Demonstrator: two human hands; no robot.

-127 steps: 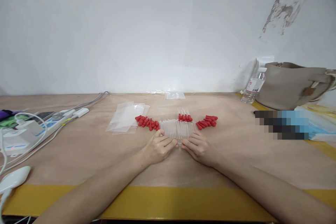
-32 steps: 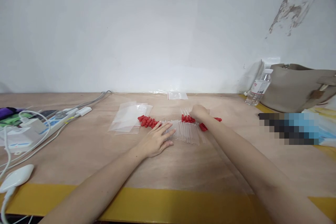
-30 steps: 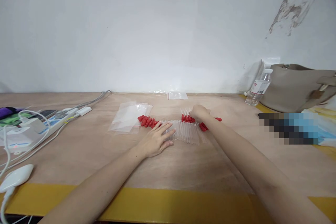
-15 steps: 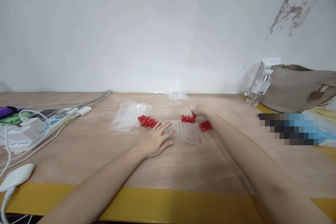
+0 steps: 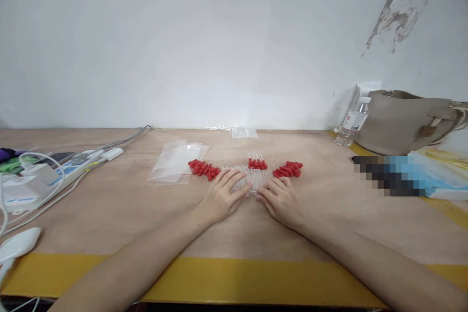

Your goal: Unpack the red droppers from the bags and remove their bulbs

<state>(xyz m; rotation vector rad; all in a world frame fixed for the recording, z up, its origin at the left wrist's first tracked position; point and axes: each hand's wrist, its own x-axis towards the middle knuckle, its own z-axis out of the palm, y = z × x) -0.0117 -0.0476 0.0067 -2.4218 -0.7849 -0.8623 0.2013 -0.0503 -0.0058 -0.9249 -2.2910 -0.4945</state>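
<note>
A row of thin clear tubes (image 5: 259, 179) lies side by side on the table in front of me. My left hand (image 5: 224, 196) rests over its left part, fingers stretched out and lying on the tubes. My right hand (image 5: 283, 203) is at the right end, its fingers apart and bent, touching the tubes' near ends. Red rubber bulbs lie in a left pile (image 5: 204, 169) beside my left fingertips and a right pile (image 5: 288, 169) just beyond my right hand. Behind the row, several droppers with red bulbs (image 5: 258, 164) point their clear stems toward the wall.
Flat clear zip bags (image 5: 171, 161) lie left of the bulbs, and another bag (image 5: 244, 132) is by the wall. A power strip (image 5: 73, 168) with cords takes up the left. At the right stand a water bottle (image 5: 353, 124) and a grey bag (image 5: 405, 122).
My right hand has come back from the droppers behind the row to the row's right end. More of the right bulb pile now shows. My left hand stays on the tubes.
</note>
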